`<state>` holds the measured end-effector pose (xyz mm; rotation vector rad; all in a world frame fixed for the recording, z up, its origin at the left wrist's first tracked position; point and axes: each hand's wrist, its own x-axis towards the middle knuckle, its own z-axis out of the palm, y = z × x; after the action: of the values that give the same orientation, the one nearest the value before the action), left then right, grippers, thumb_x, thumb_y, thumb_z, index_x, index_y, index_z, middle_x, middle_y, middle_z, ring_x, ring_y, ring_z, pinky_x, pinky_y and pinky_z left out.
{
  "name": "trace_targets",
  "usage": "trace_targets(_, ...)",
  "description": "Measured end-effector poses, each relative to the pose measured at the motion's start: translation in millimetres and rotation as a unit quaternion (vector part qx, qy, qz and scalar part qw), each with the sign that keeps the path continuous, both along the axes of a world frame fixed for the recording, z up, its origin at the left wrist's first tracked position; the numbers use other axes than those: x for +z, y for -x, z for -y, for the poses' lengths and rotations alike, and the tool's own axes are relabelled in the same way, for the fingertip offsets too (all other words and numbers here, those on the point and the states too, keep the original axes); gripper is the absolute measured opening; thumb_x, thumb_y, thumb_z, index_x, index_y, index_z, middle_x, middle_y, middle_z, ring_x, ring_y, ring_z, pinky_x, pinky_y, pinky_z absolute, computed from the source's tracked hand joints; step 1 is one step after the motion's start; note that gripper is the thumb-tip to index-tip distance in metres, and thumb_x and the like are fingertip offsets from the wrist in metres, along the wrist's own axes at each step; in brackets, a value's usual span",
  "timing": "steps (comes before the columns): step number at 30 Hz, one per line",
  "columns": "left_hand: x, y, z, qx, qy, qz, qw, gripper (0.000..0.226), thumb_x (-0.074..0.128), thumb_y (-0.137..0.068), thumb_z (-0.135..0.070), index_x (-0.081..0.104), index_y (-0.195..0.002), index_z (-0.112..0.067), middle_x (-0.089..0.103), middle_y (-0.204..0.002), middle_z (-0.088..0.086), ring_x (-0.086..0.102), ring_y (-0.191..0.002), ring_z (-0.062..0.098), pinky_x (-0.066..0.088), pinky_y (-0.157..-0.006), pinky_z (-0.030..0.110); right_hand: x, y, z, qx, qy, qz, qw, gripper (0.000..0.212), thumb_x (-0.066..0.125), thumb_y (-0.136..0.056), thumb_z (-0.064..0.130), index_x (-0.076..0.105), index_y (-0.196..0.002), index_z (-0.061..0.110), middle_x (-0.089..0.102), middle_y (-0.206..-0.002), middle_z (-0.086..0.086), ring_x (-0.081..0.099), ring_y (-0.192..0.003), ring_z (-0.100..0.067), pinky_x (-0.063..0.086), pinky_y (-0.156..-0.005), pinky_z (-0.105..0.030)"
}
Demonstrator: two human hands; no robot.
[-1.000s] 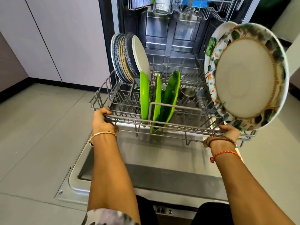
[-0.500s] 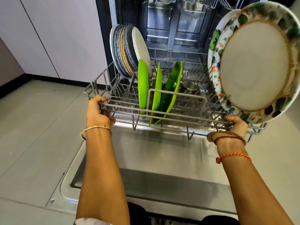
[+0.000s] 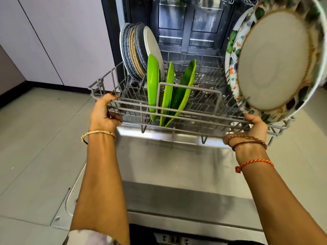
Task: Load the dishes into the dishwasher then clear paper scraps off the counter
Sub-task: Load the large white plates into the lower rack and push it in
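Observation:
The grey wire lower rack (image 3: 198,114) of the open dishwasher is partly out over the steel door (image 3: 173,161). My left hand (image 3: 103,113) grips the rack's front rail at its left corner. My right hand (image 3: 256,127) grips the front rail near the right corner. Upright in the rack stand three green plates (image 3: 154,85), a row of grey, woven-pattern and white plates (image 3: 136,52) at the back left, and two large leaf-patterned plates (image 3: 276,62) on the right.
White cabinet fronts (image 3: 58,38) stand to the left of the dishwasher. Grey floor tiles (image 3: 35,138) lie on both sides of the lowered door. The upper rack (image 3: 221,0) shows at the top edge. No counter or paper scraps are in view.
The rack, with both hands on its front rail, has slid back towards the dishwasher tub. The view has come closer, so the patterned plates look larger.

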<state>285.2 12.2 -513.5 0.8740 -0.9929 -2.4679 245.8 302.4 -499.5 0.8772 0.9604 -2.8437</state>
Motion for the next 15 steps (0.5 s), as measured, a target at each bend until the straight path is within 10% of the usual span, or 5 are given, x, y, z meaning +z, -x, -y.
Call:
trace_targets(6, -4, 2, 0, 0.007, 0.018, 0.0, 1.0, 0.011, 0.059, -0.077, -0.01, 0.05, -0.075, -0.015, 0.06, -0.078, 0.003, 0.053, -0.081, 0.018, 0.039, -0.092, 0.032, -3, -2, -1, -0.02, 0.027, 0.0, 0.999, 0.022, 0.054, -0.077, 0.012, 0.042, -0.06, 0.018, 0.05, -0.034, 0.007, 0.051, -0.031, -0.012, 0.047, -0.046, -0.017)
trace_targets(15, 4, 4, -4, 0.039, 0.019, -0.021, 0.999, 0.016, 0.059, -0.08, -0.007, 0.048, -0.072, -0.015, 0.06, -0.08, 0.005, 0.061, -0.079, 0.018, 0.051, -0.092, 0.036, -12, 13, 0, -0.03, 0.002, 0.033, 0.999, 0.026, 0.062, -0.055, 0.007, 0.044, -0.07, 0.019, 0.052, -0.077, 0.005, 0.051, -0.064, -0.013, 0.044, -0.056, -0.018)
